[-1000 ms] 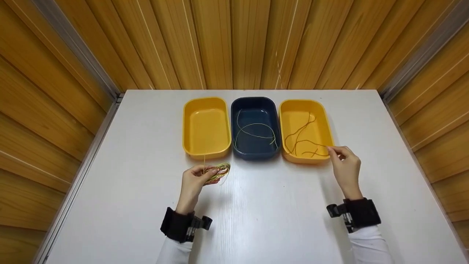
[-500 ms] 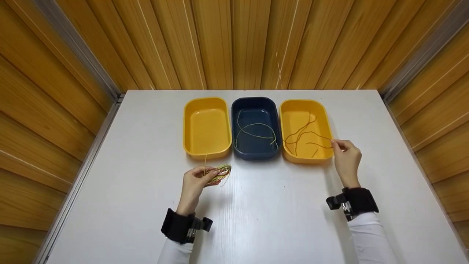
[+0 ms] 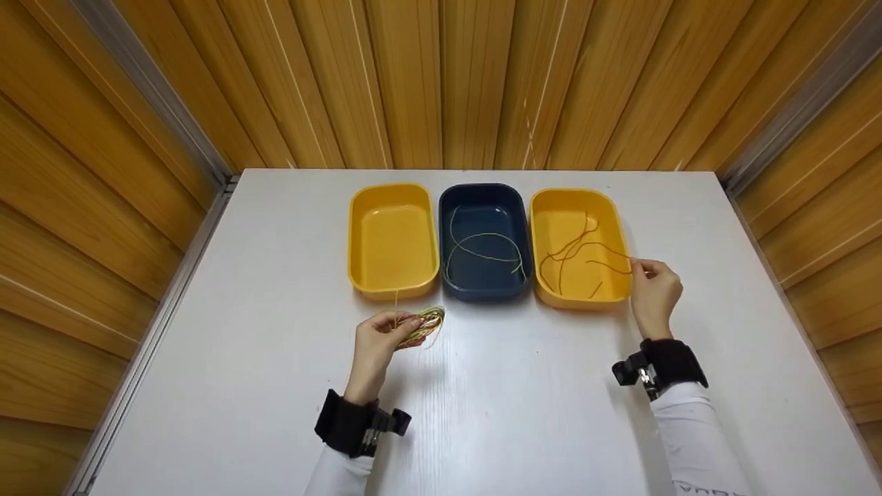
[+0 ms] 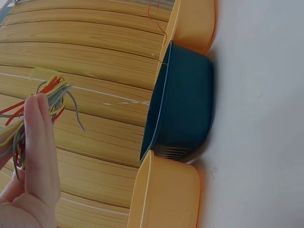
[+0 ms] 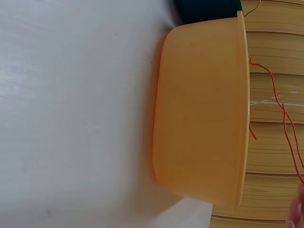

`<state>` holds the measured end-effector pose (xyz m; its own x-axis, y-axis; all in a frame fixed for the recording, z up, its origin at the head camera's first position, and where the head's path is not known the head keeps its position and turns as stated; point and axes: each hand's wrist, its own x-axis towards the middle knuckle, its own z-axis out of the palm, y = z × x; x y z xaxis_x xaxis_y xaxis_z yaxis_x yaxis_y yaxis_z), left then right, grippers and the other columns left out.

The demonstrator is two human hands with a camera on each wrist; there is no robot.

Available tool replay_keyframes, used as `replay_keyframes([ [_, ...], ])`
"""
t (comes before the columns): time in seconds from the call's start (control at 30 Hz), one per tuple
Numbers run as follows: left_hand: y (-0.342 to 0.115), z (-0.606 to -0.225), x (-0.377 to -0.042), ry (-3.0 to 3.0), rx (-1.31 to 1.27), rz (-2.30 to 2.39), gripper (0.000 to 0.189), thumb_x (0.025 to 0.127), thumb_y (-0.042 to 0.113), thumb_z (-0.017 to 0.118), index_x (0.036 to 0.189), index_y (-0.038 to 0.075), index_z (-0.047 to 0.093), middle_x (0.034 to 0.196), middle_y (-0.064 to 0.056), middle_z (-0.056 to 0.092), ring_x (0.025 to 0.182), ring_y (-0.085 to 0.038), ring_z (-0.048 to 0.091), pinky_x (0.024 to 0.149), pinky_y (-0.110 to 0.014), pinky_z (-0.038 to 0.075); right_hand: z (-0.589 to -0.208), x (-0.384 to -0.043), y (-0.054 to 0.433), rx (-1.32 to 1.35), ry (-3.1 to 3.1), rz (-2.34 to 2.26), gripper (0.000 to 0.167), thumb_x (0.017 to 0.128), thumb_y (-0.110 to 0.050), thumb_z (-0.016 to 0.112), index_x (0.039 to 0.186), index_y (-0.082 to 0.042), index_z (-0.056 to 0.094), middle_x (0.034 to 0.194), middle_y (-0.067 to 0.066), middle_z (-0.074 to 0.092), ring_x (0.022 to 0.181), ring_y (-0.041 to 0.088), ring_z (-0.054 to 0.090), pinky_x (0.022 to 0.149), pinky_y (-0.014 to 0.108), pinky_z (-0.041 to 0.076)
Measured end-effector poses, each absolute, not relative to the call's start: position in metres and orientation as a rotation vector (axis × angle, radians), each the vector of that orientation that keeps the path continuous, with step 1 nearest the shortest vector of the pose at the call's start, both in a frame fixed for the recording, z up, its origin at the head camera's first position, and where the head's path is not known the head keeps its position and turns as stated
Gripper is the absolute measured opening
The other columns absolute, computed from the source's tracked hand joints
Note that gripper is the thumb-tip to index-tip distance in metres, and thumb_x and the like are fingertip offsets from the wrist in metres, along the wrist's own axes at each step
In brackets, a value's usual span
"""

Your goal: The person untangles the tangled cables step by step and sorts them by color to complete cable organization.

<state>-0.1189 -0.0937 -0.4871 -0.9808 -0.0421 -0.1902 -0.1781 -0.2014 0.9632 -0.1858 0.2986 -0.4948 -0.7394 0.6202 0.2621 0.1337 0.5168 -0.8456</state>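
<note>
My left hand [image 3: 377, 339] holds a bundle of coloured threads [image 3: 423, 326] in front of the left yellow bin; yellow, grey and red strands show in the left wrist view. At the right rim of the right yellow bin [image 3: 582, 302], my right hand [image 3: 654, 289] pinches a red-orange thread [image 5: 290, 137] between thumb and fingertips. That thread runs from the fingers over the bin. Further red-orange pieces [image 3: 561, 265] lie inside it. A yellow-green thread [image 3: 486, 235] curls in the dark blue bin [image 3: 486, 293].
The left yellow bin [image 3: 394, 289] stands beside the dark blue one, all three in a row on the white table [image 3: 510, 413]. Wood-panelled walls [image 3: 475, 83] rise behind and on both sides. Each wrist wears a black camera strap [image 3: 672, 362].
My right hand has moved a little away from me along the right bin's rim, drawing the red-orange thread with it. The left hand has shifted slightly right with its bundle.
</note>
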Motion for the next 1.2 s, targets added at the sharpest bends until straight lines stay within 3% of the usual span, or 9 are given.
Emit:
replay_keyframes([
  [0.2,-0.086,-0.488,-0.118,1.906,-0.283,2.384,0.017,0.089,-0.007,0.068,0.103,-0.017,0.068,0.079,0.003,0.072,0.071,-0.006,0.071,0.067,-0.021,0.063,-0.499,-0.191,0.298,-0.627,-2.23,1.151,0.022,0.095,-0.004,0.064,0.1,0.015,0.074,0.092,0.032,0.072,0.056,-0.014,0.036,0.055,0.005,0.031],
  [0.37,-0.082,-0.489,-0.117,1.844,-0.306,2.435,0.015,0.089,-0.008,0.068,0.102,-0.016,0.068,0.08,0.002,0.072,0.071,-0.006,0.072,0.068,-0.022,0.064,-0.502,-0.194,0.297,-0.618,-2.259,1.137,0.022,0.095,-0.002,0.062,0.1,0.016,0.073,0.098,0.037,0.071,0.058,-0.013,0.034,0.056,0.006,0.03],
  [0.97,-0.076,-0.484,-0.117,1.779,-0.376,2.497,0.007,0.088,-0.009,0.069,0.09,-0.004,0.073,0.075,0.004,0.072,0.07,-0.006,0.071,0.068,-0.021,0.063,-0.512,-0.195,0.298,-0.597,-2.314,1.174,0.022,0.096,-0.002,0.064,0.101,0.017,0.073,0.095,0.036,0.071,0.057,-0.013,0.037,0.055,0.006,0.031],
  [1.2,-0.074,-0.483,-0.116,1.764,-0.387,2.534,0.012,0.086,-0.011,0.069,0.085,0.001,0.074,0.073,0.005,0.071,0.068,-0.004,0.069,0.066,-0.019,0.062,-0.515,-0.193,0.297,-0.586,-2.323,1.169,0.021,0.094,-0.003,0.069,0.099,0.018,0.073,0.093,0.035,0.072,0.058,-0.014,0.037,0.057,0.005,0.032],
])
